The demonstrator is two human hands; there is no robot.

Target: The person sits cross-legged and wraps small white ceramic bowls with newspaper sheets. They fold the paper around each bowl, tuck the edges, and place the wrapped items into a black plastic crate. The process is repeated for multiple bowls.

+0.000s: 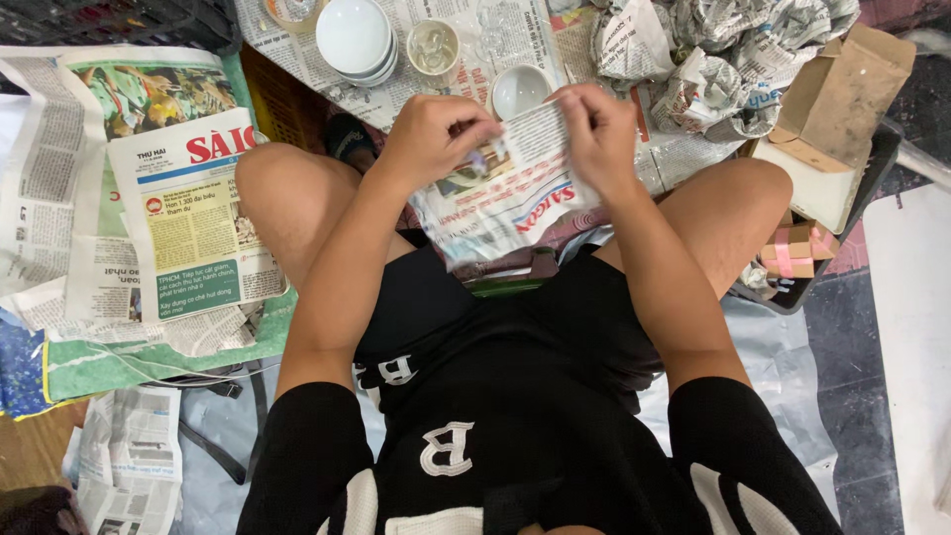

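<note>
L hand (436, 139): fingers curled, newspaper sheet (510, 193) gripped at left edge.
R hand (599, 134): fingers bent, sheet's top right edge pinched.
Sheet: held above lap, between knees.
Small white bowl (519, 89): just beyond hands, untouched.

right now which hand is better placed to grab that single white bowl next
Right, probably: the right hand holds the newspaper sheet just beside the single white bowl; the left hand sits farther away.

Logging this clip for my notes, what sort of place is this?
Probably a floor-level packing spot in a home or shop: stacked white bowls, crumpled newspaper bundles, small cardboard boxes, and both hands folding a newspaper sheet.
</note>
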